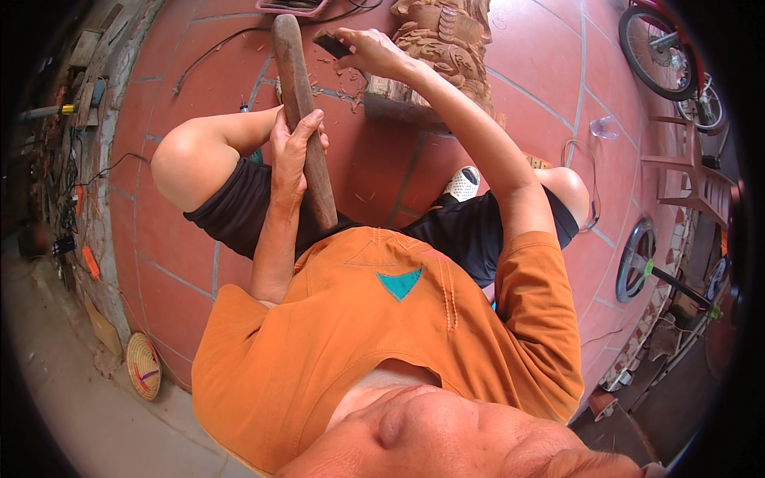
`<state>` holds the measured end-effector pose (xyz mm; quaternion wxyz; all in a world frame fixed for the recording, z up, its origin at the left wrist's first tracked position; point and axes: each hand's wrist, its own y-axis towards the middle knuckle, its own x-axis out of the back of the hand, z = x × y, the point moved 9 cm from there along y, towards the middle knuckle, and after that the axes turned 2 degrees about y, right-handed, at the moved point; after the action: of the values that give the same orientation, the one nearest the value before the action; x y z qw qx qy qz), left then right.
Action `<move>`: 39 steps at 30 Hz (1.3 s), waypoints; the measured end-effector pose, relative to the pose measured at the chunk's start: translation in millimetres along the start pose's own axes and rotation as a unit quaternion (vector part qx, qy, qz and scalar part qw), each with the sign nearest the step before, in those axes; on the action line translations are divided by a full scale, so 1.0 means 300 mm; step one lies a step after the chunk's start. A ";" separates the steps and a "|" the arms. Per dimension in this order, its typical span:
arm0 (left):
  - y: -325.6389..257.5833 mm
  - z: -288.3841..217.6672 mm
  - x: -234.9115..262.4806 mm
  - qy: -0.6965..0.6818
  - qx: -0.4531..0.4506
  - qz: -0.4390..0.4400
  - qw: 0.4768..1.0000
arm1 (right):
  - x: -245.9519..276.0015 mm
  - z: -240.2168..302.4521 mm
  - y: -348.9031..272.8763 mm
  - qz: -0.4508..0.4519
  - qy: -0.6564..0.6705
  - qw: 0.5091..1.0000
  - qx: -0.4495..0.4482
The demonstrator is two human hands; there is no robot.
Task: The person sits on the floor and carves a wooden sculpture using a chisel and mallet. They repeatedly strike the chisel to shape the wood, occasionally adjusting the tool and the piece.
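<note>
My left hand (293, 153) is wrapped round a long wooden club (296, 76), thicker at its far end, which slants from my lap out over the floor. In my right hand (368, 52), stretched forward, the fingers grip a short dark flat piece (331, 44); its exact kind is not plain. This piece sits just right of the club's far end. Close by my right forearm, a carved wooden sculpture (442, 40) with deep relief lies on the floor, its rough block end (402, 103) toward me. Wood chips are scattered between the club and the carving.
Red tiles (542, 68) surround me, crossed by a dark cable (215, 49). A pink basket (293, 6) stands at the far edge. To the right are a motorbike wheel (658, 52), a plastic chair (689, 163) and a clear cup (604, 127). A woven hat (144, 366) lies at left.
</note>
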<state>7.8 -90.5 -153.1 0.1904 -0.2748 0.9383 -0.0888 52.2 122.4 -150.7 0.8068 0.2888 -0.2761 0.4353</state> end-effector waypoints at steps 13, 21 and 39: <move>-0.004 -0.033 -0.002 0.030 -0.047 -0.003 0.998 | 0.017 0.013 -0.010 -0.006 0.000 1.000 0.005; 0.001 -0.020 0.007 0.043 -0.043 0.003 0.998 | 0.015 0.022 -0.007 0.007 -0.005 1.000 0.009; 0.044 -0.069 -0.010 0.232 -0.027 0.044 0.971 | -0.011 0.018 -0.002 0.041 -0.007 0.999 -0.015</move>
<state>-4.7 -76.6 -136.9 -0.0361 -0.2101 0.9701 -0.1161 50.0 116.4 -149.4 0.7906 0.2681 -0.3001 0.4615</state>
